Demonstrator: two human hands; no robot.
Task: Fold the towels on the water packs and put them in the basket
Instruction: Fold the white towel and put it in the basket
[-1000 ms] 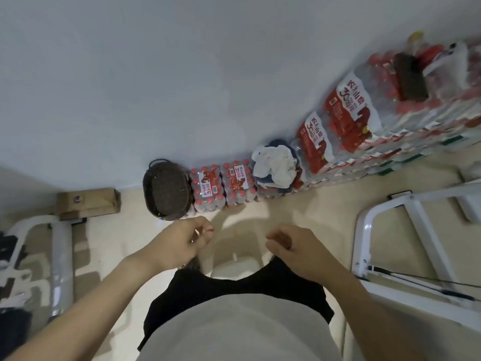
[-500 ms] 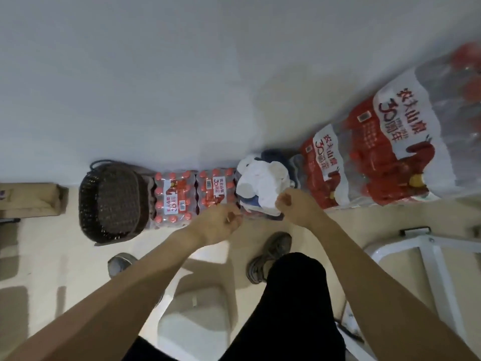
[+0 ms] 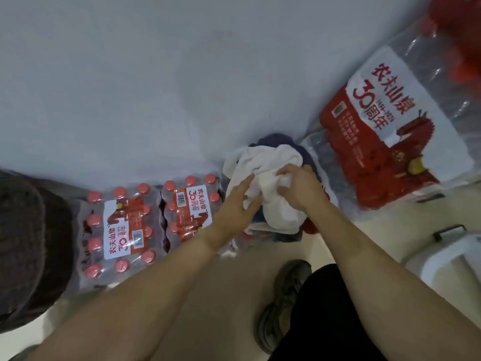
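- Where the towels lie heaped on a water pack against the wall, the right hand (image 3: 299, 187) has its fingers curled into the white towel (image 3: 273, 178), gripping a bunched fold near the top of the pile.
- The left hand (image 3: 235, 204) lies on the same towel with fingers straight and spread, pressing but gripping nothing.
- A dark blue towel (image 3: 282, 140) sits beneath and behind the white one, its edges showing at the back and at the near side.
- The basket (image 3: 28, 243) stands on the floor at the far left, two water packs (image 3: 122, 230) between it and the pile.
- Likely trouble: the two towels are tangled, so lifting the white one by a bunch could drag the blue one off the pack and onto the floor.
- A grip on a crumpled middle rather than a corner would, I judge, leave the cloth hard to spread flat for folding.
- The bumpy bottle caps make a poor folding surface; creases may come out crooked.
- The shoe (image 3: 283, 303) stands just below the pile, where a fallen towel could be trodden on.
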